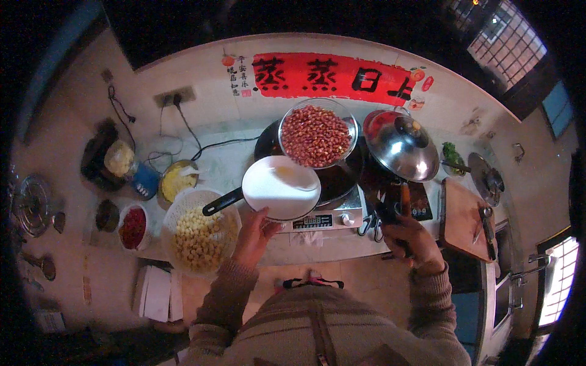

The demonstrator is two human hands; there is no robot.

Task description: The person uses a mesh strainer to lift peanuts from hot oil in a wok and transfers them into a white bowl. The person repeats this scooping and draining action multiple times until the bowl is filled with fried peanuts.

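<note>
My left hand [257, 235] holds the near rim of a white-lined pan [281, 194], tilted, its black handle pointing left. Behind it, a clear bowl of reddish peanuts or beans [316, 137] sits over a large dark pan [336, 180] on an induction cooker [350, 215]. To the right, my right hand [412, 240] is closed around a dark utensil handle; the utensil's kind is unclear. A wooden handle [405, 200] shows just beyond the fingers, below a domed steel lid [405, 153]. Scissors [370, 227] lie between the hands.
At left stand a white colander of pale round food pieces [197, 238], a bowl of yellow food [179, 182], a bowl of red food [133, 228] and a blue container [145, 180]. A cutting board [467, 219] and greens [452, 155] are at right. Cables run along the wall.
</note>
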